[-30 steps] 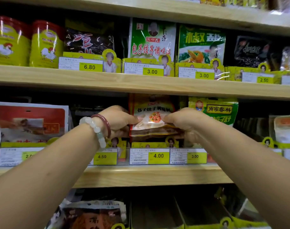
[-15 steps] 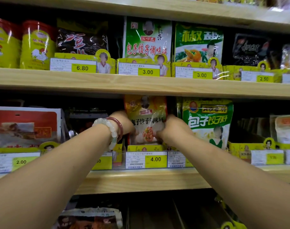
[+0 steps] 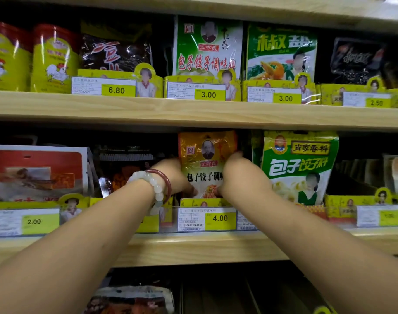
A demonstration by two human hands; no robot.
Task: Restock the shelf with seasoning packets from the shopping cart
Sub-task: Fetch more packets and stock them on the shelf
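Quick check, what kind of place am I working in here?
Most likely a grocery store aisle: wooden shelves carry rows of seasoning packets, each slot fronted by a yellow price tag, and both hands are standing an orange seasoning packet upright behind the tag.

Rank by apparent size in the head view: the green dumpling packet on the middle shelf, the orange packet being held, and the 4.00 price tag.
1. Green dumpling packet, largest.
2. Orange packet, smaller, though both hands cover its sides, so its full width is unsure.
3. 4.00 price tag, smallest.
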